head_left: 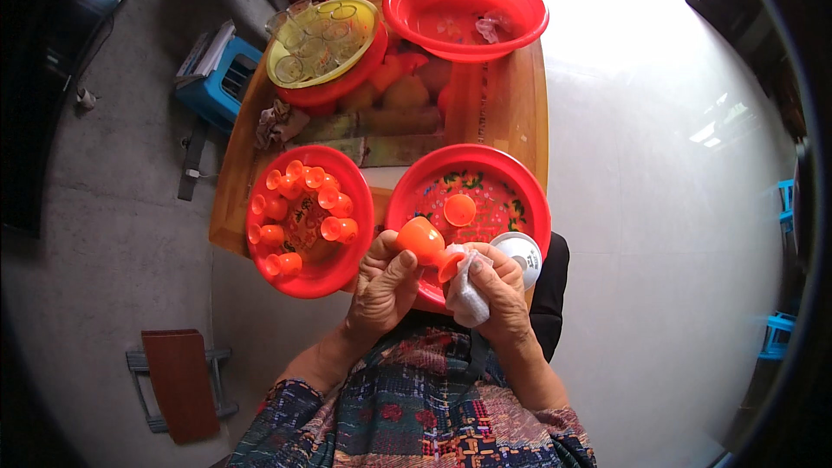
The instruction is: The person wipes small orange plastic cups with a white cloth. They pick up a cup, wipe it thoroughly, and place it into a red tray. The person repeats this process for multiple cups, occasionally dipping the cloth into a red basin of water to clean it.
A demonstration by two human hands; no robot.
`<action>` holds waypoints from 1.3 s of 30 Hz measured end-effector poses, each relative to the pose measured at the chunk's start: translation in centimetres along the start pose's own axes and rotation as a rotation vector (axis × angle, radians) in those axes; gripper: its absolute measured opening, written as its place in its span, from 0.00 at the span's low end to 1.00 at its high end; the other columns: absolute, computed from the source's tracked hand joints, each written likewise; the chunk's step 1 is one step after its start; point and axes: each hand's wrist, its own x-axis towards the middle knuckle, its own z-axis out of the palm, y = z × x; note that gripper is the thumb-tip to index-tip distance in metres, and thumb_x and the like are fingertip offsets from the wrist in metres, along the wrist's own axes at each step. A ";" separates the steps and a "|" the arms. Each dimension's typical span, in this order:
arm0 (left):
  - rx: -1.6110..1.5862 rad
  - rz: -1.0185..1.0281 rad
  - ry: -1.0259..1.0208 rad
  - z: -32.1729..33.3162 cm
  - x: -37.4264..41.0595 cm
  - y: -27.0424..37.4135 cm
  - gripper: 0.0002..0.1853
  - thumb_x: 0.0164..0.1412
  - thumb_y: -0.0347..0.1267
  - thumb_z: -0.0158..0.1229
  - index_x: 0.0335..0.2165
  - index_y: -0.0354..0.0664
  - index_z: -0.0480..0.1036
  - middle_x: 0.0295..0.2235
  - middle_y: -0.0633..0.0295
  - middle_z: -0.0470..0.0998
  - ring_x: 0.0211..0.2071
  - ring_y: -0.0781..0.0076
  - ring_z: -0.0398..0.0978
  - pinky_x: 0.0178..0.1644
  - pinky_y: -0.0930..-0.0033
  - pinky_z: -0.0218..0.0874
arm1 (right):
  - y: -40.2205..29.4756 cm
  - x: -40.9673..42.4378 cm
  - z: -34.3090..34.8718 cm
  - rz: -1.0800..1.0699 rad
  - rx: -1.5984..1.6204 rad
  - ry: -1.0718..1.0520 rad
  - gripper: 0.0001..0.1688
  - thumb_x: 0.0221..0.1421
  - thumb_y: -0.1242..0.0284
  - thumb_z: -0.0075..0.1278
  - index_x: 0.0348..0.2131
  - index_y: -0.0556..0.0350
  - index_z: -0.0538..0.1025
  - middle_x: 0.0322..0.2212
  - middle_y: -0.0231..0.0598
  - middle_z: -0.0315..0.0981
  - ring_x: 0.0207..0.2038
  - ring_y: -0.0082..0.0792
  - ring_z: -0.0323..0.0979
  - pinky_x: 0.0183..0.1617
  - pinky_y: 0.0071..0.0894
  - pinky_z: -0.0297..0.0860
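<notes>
An orange plastic goblet (421, 240) lies tilted between my hands, its bowl in the fingers of my left hand (385, 283). My right hand (499, 286) grips a white cloth (468, 292) pressed against the goblet's flared foot. Below them is a red plastic basin (396, 190) with a printed floral bottom. Inside it are another orange cup (460, 210) and, at the right rim, a white bowl (520, 257) bearing writing. To the left, a second red basin (359, 188) holds several orange goblets (340, 229) lying on their sides around its edge.
At the table's far side, a yellow basin (273, 65) of glass cups (318, 39) rests on a red one. A large red basin (416, 3) stands at far right. A crumpled cloth (279, 123) lies near the wooden table's (227, 208) left edge. A blue stool (214, 88) stands left.
</notes>
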 end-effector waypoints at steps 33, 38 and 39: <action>-0.283 -0.406 0.243 1.0 0.3 -1.0 0.19 0.62 0.39 0.52 0.49 0.43 0.67 0.46 0.62 0.73 0.49 0.72 0.69 0.57 0.66 0.58 | 2.4 2.6 1.4 -0.901 -1.001 0.363 0.12 0.47 0.83 0.56 0.35 0.63 0.75 0.34 0.46 0.70 0.36 0.39 0.70 0.40 0.30 0.68; -0.365 -0.408 0.205 0.1 0.4 -0.8 0.19 0.62 0.39 0.52 0.49 0.42 0.67 0.45 0.62 0.73 0.49 0.72 0.69 0.57 0.66 0.58 | 3.1 2.6 2.0 -1.039 -1.165 0.214 0.16 0.43 0.87 0.56 0.36 0.60 0.76 0.35 0.44 0.70 0.37 0.36 0.71 0.40 0.30 0.68; -0.399 -0.418 0.187 0.0 0.4 -0.7 0.20 0.62 0.39 0.53 0.49 0.42 0.67 0.45 0.62 0.73 0.49 0.71 0.69 0.57 0.66 0.58 | 3.2 2.6 2.0 -1.036 -1.149 0.212 0.16 0.44 0.87 0.56 0.36 0.60 0.76 0.35 0.44 0.70 0.37 0.36 0.71 0.40 0.30 0.68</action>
